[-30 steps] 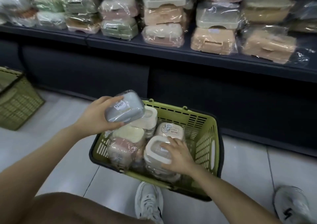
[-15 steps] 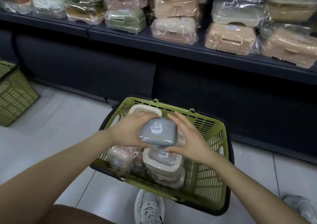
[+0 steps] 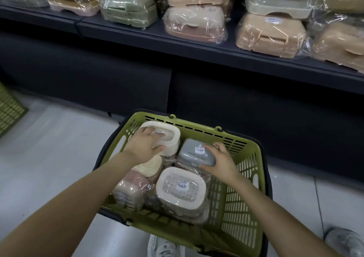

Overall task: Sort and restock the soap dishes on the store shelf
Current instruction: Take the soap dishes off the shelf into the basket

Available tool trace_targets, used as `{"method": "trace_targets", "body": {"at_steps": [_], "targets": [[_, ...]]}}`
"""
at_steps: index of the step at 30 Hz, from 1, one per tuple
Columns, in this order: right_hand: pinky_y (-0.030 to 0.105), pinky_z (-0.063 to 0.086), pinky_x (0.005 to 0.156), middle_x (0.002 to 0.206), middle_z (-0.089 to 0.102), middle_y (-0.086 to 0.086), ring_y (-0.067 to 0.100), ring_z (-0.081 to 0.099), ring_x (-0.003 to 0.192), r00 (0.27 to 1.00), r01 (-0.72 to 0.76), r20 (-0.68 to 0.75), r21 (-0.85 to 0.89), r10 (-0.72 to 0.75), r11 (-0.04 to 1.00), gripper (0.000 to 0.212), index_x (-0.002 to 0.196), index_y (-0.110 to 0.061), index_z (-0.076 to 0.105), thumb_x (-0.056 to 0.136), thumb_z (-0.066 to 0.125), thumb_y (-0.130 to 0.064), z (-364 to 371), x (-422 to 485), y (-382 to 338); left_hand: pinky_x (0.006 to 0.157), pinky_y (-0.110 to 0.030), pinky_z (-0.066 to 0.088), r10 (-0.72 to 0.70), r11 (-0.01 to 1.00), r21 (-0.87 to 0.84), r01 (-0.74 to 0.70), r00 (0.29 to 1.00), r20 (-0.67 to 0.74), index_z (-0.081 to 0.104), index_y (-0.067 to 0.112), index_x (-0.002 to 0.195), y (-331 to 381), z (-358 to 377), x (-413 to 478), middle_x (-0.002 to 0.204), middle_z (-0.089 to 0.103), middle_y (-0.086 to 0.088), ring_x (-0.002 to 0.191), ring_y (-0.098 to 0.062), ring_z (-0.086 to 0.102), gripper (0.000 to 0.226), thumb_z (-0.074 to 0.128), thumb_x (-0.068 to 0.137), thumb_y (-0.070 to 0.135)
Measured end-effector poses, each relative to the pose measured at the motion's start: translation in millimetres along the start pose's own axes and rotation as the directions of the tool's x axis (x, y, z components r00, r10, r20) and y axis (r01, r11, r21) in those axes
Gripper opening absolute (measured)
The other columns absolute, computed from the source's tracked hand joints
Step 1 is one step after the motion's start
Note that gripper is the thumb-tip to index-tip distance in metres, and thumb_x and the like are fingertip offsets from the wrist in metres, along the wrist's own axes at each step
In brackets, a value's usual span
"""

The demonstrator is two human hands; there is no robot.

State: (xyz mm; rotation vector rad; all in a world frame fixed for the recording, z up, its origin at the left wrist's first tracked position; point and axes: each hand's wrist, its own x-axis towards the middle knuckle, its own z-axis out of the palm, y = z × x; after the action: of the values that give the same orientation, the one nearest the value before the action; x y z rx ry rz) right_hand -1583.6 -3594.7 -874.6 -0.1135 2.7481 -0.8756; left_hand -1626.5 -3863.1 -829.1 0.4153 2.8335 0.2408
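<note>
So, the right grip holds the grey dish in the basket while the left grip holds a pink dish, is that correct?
Not quite: the left grip holds a cream dish, not a pink one, as the head view shows. The right grip does hold the grey dish in the basket.

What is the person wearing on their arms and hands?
Nothing shows: the left hand and right hand have no gloves, and the left forearm and right forearm are bare, with no sleeves, watch or bracelet in view.
</note>
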Motion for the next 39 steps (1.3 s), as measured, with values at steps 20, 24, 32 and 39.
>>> {"method": "trace_targets", "body": {"at_steps": [20,24,32,39], "targets": [[0.036,0.05,0.062,0.089,0.064,0.009,0.029,0.059,0.075,0.705,-0.041,-0.661,-0.401,-0.257,0.915,0.032,0.091,-0.01,0.074,0.087,0.052,-0.033,-175,-94,38,0.065,-0.04,0.056,0.402,0.905,0.012,-0.424,0.849,-0.344,0.073,0.009,0.096,145,-74,11,0.086,0.067,-0.007,0.08,-0.031,0.061,0.045,0.042,0.083,0.038],[0.038,0.047,0.063,0.083,0.06,0.011,0.032,0.054,0.071,0.526,-0.196,-0.818,-0.383,-0.233,0.903,0.027,0.092,-0.008,0.072,0.088,0.054,-0.028,-254,-124,72,0.069,-0.038,0.054,0.488,0.841,0.005,-0.542,0.753,-0.442,0.073,0.009,0.097,216,-108,22,0.084,0.065,-0.006,0.079,-0.029,0.059,0.027,0.057,0.084,0.026],[0.046,0.045,0.084,0.114,0.061,0.022,0.044,0.055,0.101,0.498,-0.44,-0.866,-0.218,0.035,0.871,0.038,0.123,-0.003,0.062,0.094,0.06,-0.028,-375,-138,137,0.077,-0.032,0.043,0.571,0.735,0.024,-0.677,0.6,-0.561,0.07,0.006,0.103,333,-170,59,0.094,0.063,-0.008,0.09,-0.028,0.058,0.019,0.069,0.084,0.01],[0.045,0.037,0.1,0.147,0.037,0.017,0.041,0.038,0.129,0.577,-0.519,-0.775,-0.106,0.257,0.848,0.059,0.149,-0.014,0.032,0.098,0.05,-0.039,-448,-91,192,0.087,-0.037,0.042,0.617,0.729,0.131,-0.672,0.562,-0.552,0.068,0.006,0.112,432,-206,131,0.107,0.064,-0.011,0.102,-0.032,0.055,0.027,0.065,0.087,0.017]]}}
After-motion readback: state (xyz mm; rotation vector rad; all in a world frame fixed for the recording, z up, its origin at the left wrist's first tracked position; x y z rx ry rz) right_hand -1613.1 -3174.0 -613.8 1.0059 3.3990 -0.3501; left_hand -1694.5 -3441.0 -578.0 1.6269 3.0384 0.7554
